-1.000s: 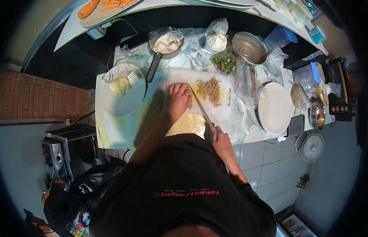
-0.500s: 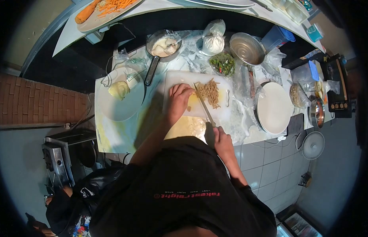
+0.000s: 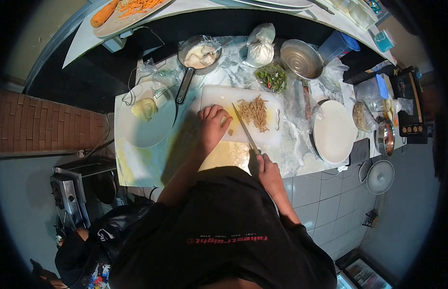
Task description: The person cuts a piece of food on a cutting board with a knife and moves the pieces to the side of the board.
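Observation:
A kitchen knife (image 3: pixel 246 130) is gripped by its handle in my right hand (image 3: pixel 269 172), which is near the front edge of the white cutting board (image 3: pixel 212 94). Its blade slants up and left over the board, just left of a pile of thin brownish strips (image 3: pixel 254 113). On the board's left part, my left hand (image 3: pixel 215 126) rests with fingers curled down and closed. Whatever lies under those fingers is hidden. One small brownish piece (image 3: pixel 230 132) sits between that hand and the blade, on a yellowish wet patch.
Left of the board, a plate (image 3: pixel 147 137) bears a pale chunk. Behind are a pan with white contents (image 3: pixel 201 55), a tied bag (image 3: pixel 260 50), a bag of green chillies (image 3: pixel 272 78) and a metal pan (image 3: pixel 301 59). White plates (image 3: pixel 334 132) stand right. Another person (image 3: pixel 96 245) is lower left.
My left hand has drawn back left and slightly down, away from the blade. The knife tip has shifted a little left, still in my right hand.

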Demonstrator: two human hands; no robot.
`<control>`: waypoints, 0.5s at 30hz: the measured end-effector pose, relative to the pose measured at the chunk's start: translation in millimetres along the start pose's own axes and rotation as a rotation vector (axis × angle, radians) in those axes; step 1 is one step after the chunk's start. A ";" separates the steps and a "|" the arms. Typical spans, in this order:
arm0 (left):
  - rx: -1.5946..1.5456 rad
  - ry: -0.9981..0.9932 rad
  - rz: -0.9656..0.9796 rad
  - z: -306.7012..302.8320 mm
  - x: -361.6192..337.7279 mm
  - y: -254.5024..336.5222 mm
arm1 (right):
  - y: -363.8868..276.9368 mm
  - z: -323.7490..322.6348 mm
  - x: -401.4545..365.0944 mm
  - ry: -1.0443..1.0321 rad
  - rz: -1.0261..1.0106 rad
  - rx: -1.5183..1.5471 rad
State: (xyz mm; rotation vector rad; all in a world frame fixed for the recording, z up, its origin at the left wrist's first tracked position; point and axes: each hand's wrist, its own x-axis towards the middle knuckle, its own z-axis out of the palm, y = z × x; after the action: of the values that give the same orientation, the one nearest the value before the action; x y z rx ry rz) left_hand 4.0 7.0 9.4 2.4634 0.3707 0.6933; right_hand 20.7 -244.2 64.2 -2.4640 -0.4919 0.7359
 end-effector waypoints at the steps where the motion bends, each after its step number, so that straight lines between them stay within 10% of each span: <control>1: 0.022 0.004 -0.006 0.4 0.0 1.6 | -0.9 0.6 -0.3 0.001 -0.018 0.009; 15: -0.031 0.006 -0.019 2.0 -2.9 6.1 | -8.9 16.8 16.7 0.015 -0.030 0.153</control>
State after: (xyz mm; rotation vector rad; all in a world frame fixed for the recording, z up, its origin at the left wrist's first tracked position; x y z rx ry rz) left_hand 3.4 0.1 10.4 2.4258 0.3822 0.6941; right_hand 22.3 -223.0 50.5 -2.3136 -0.4481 0.7152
